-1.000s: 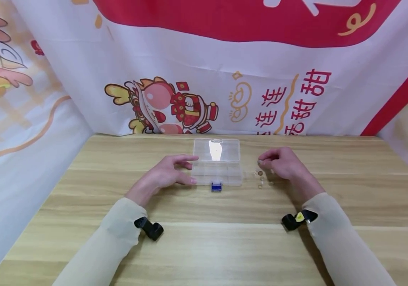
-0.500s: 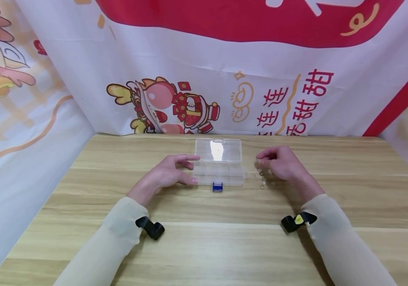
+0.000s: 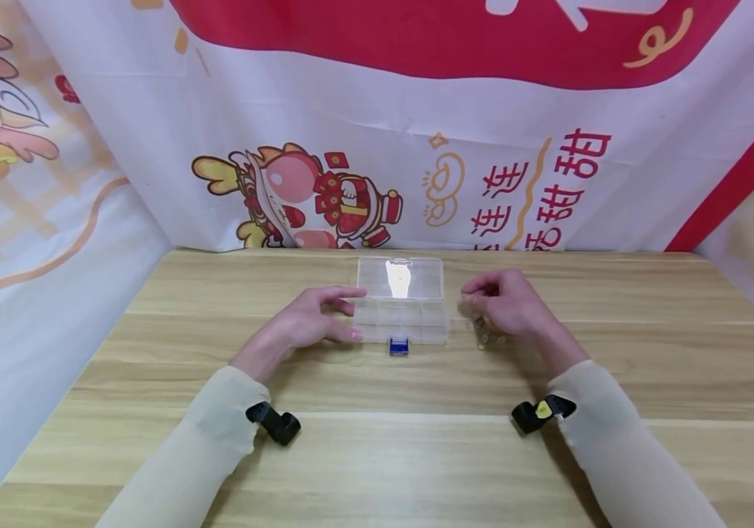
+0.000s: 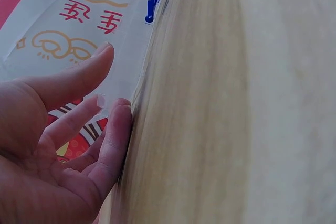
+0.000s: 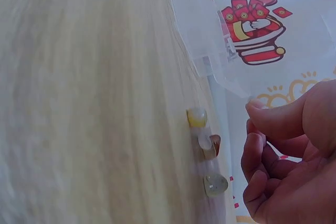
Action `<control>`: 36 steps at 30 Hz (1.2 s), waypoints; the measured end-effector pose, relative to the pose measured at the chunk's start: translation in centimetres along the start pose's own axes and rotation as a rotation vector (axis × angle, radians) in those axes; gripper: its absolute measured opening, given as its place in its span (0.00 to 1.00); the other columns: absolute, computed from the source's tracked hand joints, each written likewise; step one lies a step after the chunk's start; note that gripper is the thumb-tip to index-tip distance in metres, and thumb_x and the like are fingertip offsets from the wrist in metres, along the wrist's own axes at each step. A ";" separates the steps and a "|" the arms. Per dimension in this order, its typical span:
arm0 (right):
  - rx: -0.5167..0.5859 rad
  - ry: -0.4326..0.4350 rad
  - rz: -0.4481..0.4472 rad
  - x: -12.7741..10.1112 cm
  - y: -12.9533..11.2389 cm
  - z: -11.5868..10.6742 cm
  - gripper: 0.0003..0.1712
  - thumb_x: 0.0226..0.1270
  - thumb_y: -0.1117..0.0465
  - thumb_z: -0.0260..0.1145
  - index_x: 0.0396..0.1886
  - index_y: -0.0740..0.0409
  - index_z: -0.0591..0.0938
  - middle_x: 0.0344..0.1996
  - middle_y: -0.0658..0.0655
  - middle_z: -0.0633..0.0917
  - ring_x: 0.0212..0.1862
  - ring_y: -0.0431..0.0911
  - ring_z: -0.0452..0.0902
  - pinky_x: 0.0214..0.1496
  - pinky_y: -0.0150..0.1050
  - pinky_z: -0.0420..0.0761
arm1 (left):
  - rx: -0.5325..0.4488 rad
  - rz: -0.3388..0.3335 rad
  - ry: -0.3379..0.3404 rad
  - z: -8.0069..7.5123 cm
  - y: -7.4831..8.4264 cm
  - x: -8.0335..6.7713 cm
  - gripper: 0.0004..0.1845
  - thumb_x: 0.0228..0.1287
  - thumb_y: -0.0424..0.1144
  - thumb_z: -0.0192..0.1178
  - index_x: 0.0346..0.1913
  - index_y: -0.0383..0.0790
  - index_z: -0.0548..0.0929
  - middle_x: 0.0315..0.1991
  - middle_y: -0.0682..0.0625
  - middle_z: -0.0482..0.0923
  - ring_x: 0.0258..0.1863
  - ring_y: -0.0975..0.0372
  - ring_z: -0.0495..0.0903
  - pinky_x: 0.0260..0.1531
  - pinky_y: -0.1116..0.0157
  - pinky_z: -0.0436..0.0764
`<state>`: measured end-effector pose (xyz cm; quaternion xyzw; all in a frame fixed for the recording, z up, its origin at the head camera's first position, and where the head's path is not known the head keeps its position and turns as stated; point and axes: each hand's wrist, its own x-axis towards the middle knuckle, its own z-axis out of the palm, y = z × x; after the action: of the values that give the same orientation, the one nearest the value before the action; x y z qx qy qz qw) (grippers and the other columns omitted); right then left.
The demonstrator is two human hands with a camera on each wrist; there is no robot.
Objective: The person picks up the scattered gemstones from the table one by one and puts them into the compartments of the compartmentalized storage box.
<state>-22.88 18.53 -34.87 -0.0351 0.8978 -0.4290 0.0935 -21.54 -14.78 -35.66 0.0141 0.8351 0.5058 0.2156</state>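
A clear plastic compartment box point(image 3: 377, 315) lies on the table with its lid point(image 3: 373, 279) raised at the back and a blue latch point(image 3: 400, 346) in front. At its left end my left hand point(image 3: 314, 315) spreads, thumb and fingers straight, fingertips touching or close to the edge. My right hand point(image 3: 505, 297) hovers right of the box, thumb and index finger pinching a tiny pale piece, probably a glassy bead point(image 5: 252, 99), mostly hidden by the fingertips. Under that hand lie several glassy rounded beads, among them a yellowish bead point(image 5: 197, 117) and a greenish-grey bead point(image 5: 216, 184).
The wooden table point(image 3: 390, 455) extends forward and to both sides. A printed white and red cloth point(image 3: 324, 95) hangs behind its back edge and along the sides. Each wrist carries a black camera, such as the left camera point(image 3: 278, 425).
My right hand has moved left toward the box with its small piece, now covering part of the loose beads. My left hand stays at the box's left end.
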 end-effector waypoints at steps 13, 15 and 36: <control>-0.004 -0.004 -0.003 -0.3 -0.9 1.1 0.11 0.78 0.67 0.63 0.55 0.61 0.86 0.48 0.61 0.85 0.47 0.49 0.77 0.45 0.36 0.82 | 0.021 -0.003 0.002 0.2 0.3 0.1 0.40 0.58 0.37 0.79 0.73 0.64 0.78 0.64 0.47 0.78 0.61 0.52 0.77 0.62 0.57 0.77; 0.000 -0.007 -0.002 -0.3 -1.1 1.4 0.11 0.78 0.66 0.63 0.54 0.60 0.86 0.48 0.60 0.85 0.46 0.49 0.76 0.45 0.36 0.81 | 0.020 -0.008 0.003 0.1 0.2 0.1 0.40 0.58 0.37 0.79 0.73 0.64 0.78 0.64 0.47 0.78 0.61 0.52 0.77 0.62 0.57 0.77; -0.013 -0.003 0.004 -0.6 -2.8 3.5 0.08 0.77 0.66 0.66 0.49 0.56 0.89 0.46 0.59 0.85 0.45 0.50 0.76 0.43 0.37 0.79 | 0.007 -0.018 0.004 0.1 0.0 -0.1 0.39 0.59 0.36 0.78 0.73 0.63 0.78 0.64 0.46 0.78 0.59 0.52 0.77 0.60 0.59 0.77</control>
<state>-21.64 14.16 -34.77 -0.0345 0.9005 -0.4227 0.0957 -21.42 -14.74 -35.61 0.0062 0.8374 0.5009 0.2185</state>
